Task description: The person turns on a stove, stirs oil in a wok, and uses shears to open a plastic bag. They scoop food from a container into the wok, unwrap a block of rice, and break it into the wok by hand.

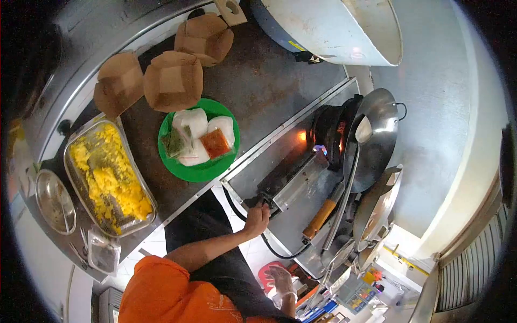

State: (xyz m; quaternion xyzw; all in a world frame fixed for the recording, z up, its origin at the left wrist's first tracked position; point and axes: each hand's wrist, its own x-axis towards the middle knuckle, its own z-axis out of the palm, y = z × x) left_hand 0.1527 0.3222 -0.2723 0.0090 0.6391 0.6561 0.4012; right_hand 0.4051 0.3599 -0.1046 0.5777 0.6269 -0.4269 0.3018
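Note:
My left hand (258,217) is bare, its fingers closed on a small dark stove knob (267,199) at the near side of the burner; the fingers partly cover it. My right hand (282,281) wears a clear plastic glove and hangs low, fingers apart, nothing visible in it. Flame shows at the dark burner (329,134). A steel wok (385,140) sits tilted in this view against the burner. A long-handled metal ladle (352,167) rests with its bowl in the wok. A wooden handle (320,218) lies beside it.
A green plate (196,173) bears bagged white portions and sauce packets. Brown paper boxes (173,81) stand behind it. Yellow food fills a metal tray (145,188), near a steel bowl (54,202). A large white pot (355,32) and metal lid (377,207) flank the stove.

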